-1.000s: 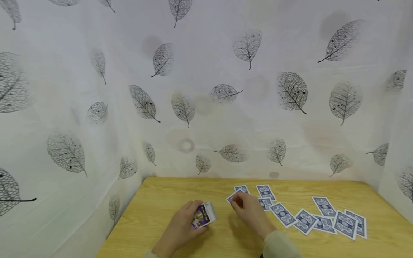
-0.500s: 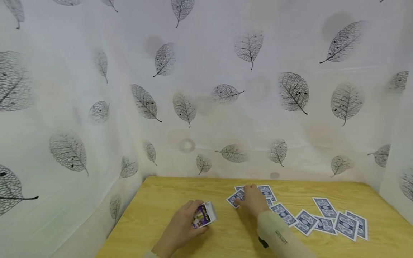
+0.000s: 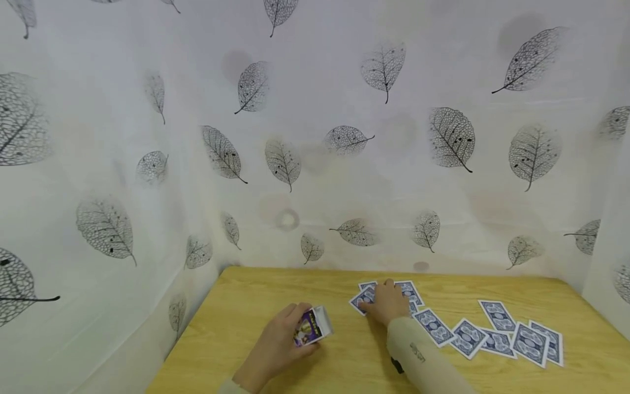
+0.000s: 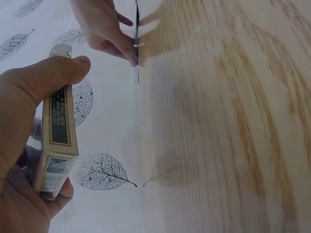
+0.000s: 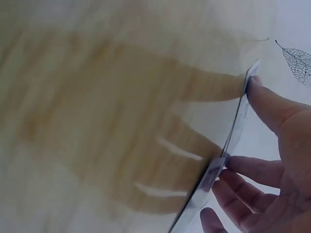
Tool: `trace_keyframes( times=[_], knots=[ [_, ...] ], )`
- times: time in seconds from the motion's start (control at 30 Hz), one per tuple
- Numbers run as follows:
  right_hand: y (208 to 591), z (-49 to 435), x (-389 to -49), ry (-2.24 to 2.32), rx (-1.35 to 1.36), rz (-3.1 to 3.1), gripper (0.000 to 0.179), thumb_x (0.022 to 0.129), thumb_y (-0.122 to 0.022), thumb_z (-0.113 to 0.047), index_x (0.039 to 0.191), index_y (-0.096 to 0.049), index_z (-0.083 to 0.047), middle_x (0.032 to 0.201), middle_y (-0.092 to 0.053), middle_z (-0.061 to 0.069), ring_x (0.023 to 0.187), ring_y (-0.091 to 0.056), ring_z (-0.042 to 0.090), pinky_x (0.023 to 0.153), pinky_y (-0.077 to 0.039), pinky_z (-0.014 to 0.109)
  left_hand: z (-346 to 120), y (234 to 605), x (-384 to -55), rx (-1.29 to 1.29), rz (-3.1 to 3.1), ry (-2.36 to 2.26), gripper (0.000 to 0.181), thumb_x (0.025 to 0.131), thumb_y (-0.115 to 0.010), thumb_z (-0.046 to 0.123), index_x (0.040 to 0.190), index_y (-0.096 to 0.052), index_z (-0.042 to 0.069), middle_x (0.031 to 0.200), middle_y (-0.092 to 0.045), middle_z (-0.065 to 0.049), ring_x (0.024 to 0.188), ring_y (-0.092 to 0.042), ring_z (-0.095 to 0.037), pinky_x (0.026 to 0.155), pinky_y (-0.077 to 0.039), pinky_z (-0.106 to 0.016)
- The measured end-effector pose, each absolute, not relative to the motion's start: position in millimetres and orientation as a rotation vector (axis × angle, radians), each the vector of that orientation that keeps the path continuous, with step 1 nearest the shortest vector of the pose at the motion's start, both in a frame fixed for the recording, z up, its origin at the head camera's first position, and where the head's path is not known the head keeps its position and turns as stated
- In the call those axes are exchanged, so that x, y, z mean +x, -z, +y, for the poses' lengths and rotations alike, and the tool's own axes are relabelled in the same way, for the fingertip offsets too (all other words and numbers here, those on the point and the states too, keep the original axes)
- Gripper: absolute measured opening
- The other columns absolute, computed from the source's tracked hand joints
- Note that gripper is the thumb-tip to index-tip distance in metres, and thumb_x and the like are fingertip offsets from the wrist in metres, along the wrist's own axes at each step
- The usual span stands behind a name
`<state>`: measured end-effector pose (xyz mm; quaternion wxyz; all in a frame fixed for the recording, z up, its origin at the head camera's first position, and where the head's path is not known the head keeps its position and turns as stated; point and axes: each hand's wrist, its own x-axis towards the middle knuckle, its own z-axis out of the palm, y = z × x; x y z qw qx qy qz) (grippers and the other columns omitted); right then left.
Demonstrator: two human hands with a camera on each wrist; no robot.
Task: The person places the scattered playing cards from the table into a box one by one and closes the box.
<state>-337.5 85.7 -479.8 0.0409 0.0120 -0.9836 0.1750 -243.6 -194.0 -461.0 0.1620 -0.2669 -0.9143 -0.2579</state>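
Note:
My left hand (image 3: 275, 342) grips a small card box (image 3: 306, 330), purple and gold on its front, with a white flap standing out at its right end. In the left wrist view the thumb lies along one narrow side of the box (image 4: 60, 121) and the fingers go behind it. My right hand (image 3: 388, 303) rests, fingers spread, on blue-backed playing cards (image 3: 361, 301) at the back of the table. From the right wrist, the thumb (image 5: 265, 99) touches one card (image 5: 237, 124) near its end, and fingertips touch where another card (image 5: 197, 201) overlaps it. The palm hides part of these cards.
Several more blue-backed cards (image 3: 433, 327) lie face down toward the right, some overlapping, as far as the rightmost pair (image 3: 530, 343). The wooden table (image 3: 246, 306) ends at a pale curtain (image 3: 315, 180) printed with leaves.
My right hand has moved forward and slightly right, from pinching near the left card's edge to resting spread over the back cards. My left hand and the box have stayed in place.

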Motion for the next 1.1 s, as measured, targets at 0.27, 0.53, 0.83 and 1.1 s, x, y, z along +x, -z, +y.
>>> trace_keyframes(
  times=[0.27,0.53,0.83,1.1],
  knots=[
    [472,93,-338,-0.521,0.057,-3.048,0.060,0.083,-0.091,-0.047,0.108,-0.072,0.005,0.110,-0.064,0.021,0.096,-0.063,0.036,0.089,-0.060,0.062,-193,456,-243,-0.764,-2.602,0.715,0.070,0.076,-0.097,0.024,0.135,-0.062,0.011,0.106,-0.067,0.001,0.087,-0.059,-0.003,0.075,-0.056,-0.020],
    [465,96,-334,-0.556,0.076,-3.076,0.055,0.079,-0.095,-0.043,0.101,-0.071,0.001,0.103,-0.063,0.017,0.086,-0.056,0.028,0.083,-0.061,0.056,-194,456,-243,-0.778,-2.615,0.690,0.070,0.077,-0.097,0.026,0.135,-0.061,0.011,0.106,-0.067,0.001,0.087,-0.058,-0.002,0.075,-0.056,-0.020],
    [471,97,-330,-0.606,0.039,-3.027,0.060,0.076,-0.097,-0.041,0.106,-0.066,0.001,0.102,-0.064,0.015,0.094,-0.061,0.032,0.093,-0.058,0.061,-194,458,-243,-0.785,-2.598,0.676,0.070,0.075,-0.098,0.026,0.134,-0.062,0.011,0.105,-0.067,0.001,0.086,-0.059,-0.003,0.075,-0.056,-0.020],
    [471,99,-324,-0.654,0.063,-2.933,0.063,0.079,-0.096,-0.034,0.120,-0.063,0.002,0.109,-0.069,0.016,0.099,-0.066,0.033,0.091,-0.058,0.057,-194,463,-243,-0.789,-2.564,0.660,0.071,0.073,-0.099,0.026,0.132,-0.062,0.013,0.104,-0.066,0.003,0.086,-0.058,-0.002,0.074,-0.056,-0.021]
  ],
)
